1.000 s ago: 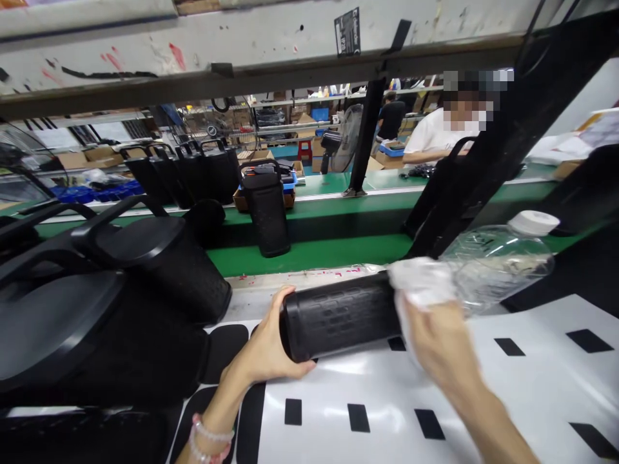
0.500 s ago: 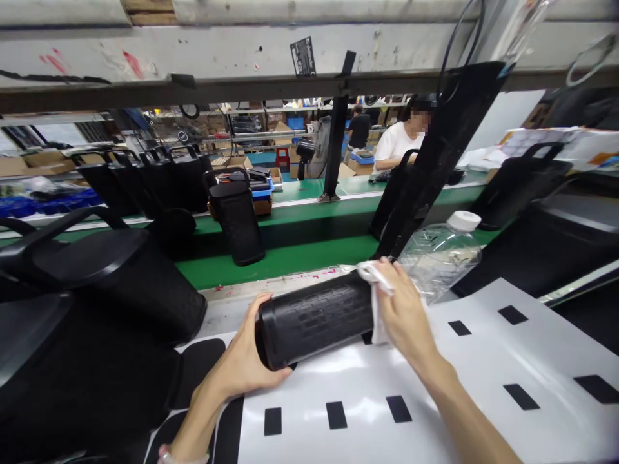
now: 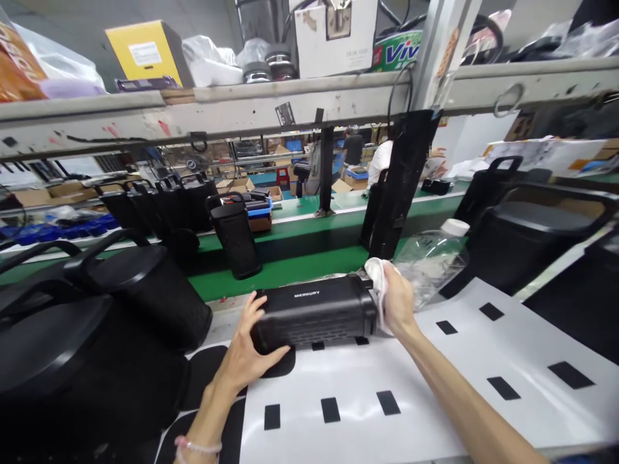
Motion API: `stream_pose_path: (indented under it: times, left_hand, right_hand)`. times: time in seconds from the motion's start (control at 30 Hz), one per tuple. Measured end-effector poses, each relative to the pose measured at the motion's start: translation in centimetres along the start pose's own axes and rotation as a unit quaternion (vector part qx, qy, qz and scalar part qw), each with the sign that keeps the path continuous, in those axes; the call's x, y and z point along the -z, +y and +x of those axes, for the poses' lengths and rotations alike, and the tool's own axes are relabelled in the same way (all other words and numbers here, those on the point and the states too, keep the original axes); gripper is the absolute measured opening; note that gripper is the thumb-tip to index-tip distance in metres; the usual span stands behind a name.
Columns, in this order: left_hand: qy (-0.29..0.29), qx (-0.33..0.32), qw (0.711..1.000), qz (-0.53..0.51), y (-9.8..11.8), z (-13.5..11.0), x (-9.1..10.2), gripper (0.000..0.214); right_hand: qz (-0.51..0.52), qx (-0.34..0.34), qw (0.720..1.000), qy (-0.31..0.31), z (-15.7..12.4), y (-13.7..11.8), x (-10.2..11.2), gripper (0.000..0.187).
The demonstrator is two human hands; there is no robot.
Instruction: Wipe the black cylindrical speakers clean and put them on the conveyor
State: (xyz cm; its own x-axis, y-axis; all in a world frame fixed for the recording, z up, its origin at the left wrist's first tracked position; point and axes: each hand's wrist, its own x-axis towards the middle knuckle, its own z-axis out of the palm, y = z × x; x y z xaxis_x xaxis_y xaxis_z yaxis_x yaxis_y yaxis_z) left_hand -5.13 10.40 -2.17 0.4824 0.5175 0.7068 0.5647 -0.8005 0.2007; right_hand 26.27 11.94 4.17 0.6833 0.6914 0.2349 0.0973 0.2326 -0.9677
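A black cylindrical speaker (image 3: 314, 312) lies on its side on a white sheet with black rectangles (image 3: 411, 380); white lettering shows on its upper face. My left hand (image 3: 246, 351) cups its left end, fingers wrapped around the rim. My right hand (image 3: 399, 303) presses a white cloth (image 3: 376, 274) against the speaker's right end. A clear plastic bottle with a white cap (image 3: 430, 258) lies tilted just behind my right hand.
Several black speakers with handles (image 3: 120, 290) crowd the left side, and more (image 3: 522, 238) stand at the right. A green conveyor belt (image 3: 300, 264) runs behind, with one upright speaker (image 3: 235, 235) on it. A shelf with boxes (image 3: 145, 51) hangs overhead. A person in white works far behind.
The speaker has been rolled so its lettered face is up instead of the grille. My right hand with the cloth has shifted to the right end. The view has tilted upward.
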Motion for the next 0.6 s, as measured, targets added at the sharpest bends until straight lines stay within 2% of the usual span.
stream_pose_path:
  times: [0.07,0.13,0.23,0.27,0.33,0.43,0.47,0.5,0.6]
  left_hand:
    - [0.004,0.038,0.999,0.016,0.6,0.4,0.2,0.073]
    - [-0.019,0.072,0.993,0.089,1.8,1.4,0.6,0.081]
    - [-0.04,0.1,0.977,0.186,4.9,4.3,0.9,0.101]
    - [-0.039,0.086,0.979,0.18,6.1,5.5,0.8,0.109]
    - [0.001,0.073,0.987,0.141,8.4,8.2,0.5,0.122]
    - [0.109,0.077,0.987,0.088,10.2,11.1,0.2,0.118]
    - [0.133,0.083,0.985,0.073,10.2,11.6,0.3,0.115]
    - [0.146,0.093,0.983,0.06,10.0,11.9,0.4,0.113]
    - [0.159,0.142,0.977,0.019,8.5,11.9,1.1,0.111]
  right_hand:
    - [0.044,0.015,0.998,0.03,-0.4,-2.0,0.0,0.037]
    - [0.08,0.037,0.995,0.052,-0.8,-4.4,-0.3,0.033]
    - [0.15,0.115,0.98,0.064,-2.0,-7.9,-1.5,0.033]
    - [0.168,0.151,0.973,0.05,-2.6,-8.8,-2.1,0.035]
    - [0.18,0.219,0.959,-0.013,-3.7,-10.5,-3.2,0.04]
    - [0.132,0.253,0.949,-0.137,-3.6,-12.6,-4.0,0.046]
    - [0.101,0.259,0.949,-0.148,-2.9,-13.3,-3.8,0.045]
    - [0.064,0.269,0.952,-0.128,-2.0,-13.9,-3.6,0.044]
    - [-0.033,0.272,0.961,0.048,0.1,-14.6,-2.5,0.047]
